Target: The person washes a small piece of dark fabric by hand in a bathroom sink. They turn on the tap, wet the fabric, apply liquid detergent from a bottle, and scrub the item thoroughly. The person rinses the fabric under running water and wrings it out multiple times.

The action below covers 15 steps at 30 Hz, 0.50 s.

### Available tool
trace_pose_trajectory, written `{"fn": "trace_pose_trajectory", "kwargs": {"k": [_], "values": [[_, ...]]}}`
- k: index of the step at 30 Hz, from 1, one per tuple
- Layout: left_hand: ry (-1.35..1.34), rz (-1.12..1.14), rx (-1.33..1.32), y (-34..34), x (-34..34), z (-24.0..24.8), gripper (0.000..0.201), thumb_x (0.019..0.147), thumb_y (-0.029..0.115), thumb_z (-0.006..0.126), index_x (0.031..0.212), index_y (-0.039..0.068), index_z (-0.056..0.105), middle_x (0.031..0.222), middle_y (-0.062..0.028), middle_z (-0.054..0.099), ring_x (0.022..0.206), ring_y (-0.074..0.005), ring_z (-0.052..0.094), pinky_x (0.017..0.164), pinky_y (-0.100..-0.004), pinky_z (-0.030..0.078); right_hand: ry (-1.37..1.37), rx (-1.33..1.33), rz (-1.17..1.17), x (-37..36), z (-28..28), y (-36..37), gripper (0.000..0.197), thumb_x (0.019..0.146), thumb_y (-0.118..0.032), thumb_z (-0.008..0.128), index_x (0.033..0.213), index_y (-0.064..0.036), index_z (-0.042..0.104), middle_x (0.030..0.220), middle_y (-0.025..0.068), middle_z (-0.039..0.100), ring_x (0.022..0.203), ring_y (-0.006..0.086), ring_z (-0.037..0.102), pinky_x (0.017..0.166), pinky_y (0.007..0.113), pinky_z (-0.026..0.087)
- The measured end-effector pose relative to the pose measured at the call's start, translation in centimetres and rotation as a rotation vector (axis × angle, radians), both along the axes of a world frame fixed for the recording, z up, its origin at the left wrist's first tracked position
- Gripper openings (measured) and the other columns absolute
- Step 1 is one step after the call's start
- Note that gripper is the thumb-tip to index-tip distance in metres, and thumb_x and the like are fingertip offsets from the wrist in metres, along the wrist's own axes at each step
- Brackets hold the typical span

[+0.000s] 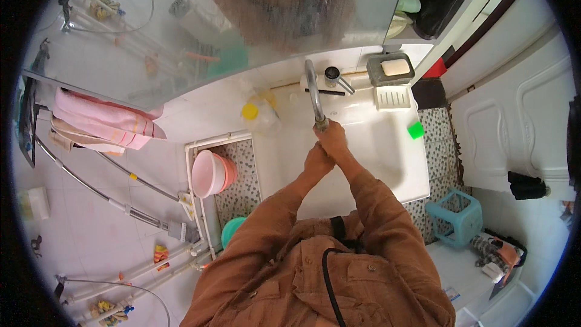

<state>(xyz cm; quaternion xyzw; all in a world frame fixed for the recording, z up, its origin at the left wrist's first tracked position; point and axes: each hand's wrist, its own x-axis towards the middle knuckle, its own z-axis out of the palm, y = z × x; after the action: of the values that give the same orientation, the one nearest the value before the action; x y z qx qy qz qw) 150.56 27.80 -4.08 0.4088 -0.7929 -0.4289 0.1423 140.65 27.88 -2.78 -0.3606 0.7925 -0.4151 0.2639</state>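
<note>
Two hands (331, 139) (together), one faucet (313, 86)

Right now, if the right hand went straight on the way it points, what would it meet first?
Most likely the faucet spout: its lower end sits right by the right hand. Depth leaves contact unclear.

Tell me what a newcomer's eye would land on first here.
Probably the right hand at the tip of the curved metal spout, with the left hand close beside it, over the white sink. Then the bright green block at the sink's right rim, and the pink towel hanging on the left.
</note>
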Motion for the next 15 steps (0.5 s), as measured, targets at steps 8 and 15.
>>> {"fn": "trace_pose_trajectory", "kwargs": {"k": [8, 15], "values": [[-0.345, -0.430, -0.032, -5.9, -2.0, 0.0, 0.056, 0.058, 0.026, 0.081, 0.105, 0.003, 0.059, 0.092, -0.0127, 0.067, 0.087, -0.0290, 0.066, 0.072, -0.0376, 0.054, -0.356, -0.062, 0.304, -6.8, 0.8, 0.8, 0.035, 0.078, -0.017, 0.075, 0.108, -0.0017, 0.065, 0.089, 0.0086, 0.069, 0.080, 0.0162, 0.064, 0.072, 0.032, 0.053], [0.072, -0.063, 0.628, -6.8, -0.6, 6.4, 0.050, 0.060, 0.016, 0.087, 0.102, 0.007, 0.061, 0.085, -0.0033, 0.064, 0.071, -0.0168, 0.062, 0.055, -0.0319, 0.049, -0.821, -0.147, 0.075, -7.1, 2.9, 3.2, 0.052, 0.086, -0.033, 0.069, 0.130, -0.0098, 0.053, 0.117, 0.0067, 0.060, 0.102, 0.0204, 0.058, 0.086, 0.043, 0.051]]}}
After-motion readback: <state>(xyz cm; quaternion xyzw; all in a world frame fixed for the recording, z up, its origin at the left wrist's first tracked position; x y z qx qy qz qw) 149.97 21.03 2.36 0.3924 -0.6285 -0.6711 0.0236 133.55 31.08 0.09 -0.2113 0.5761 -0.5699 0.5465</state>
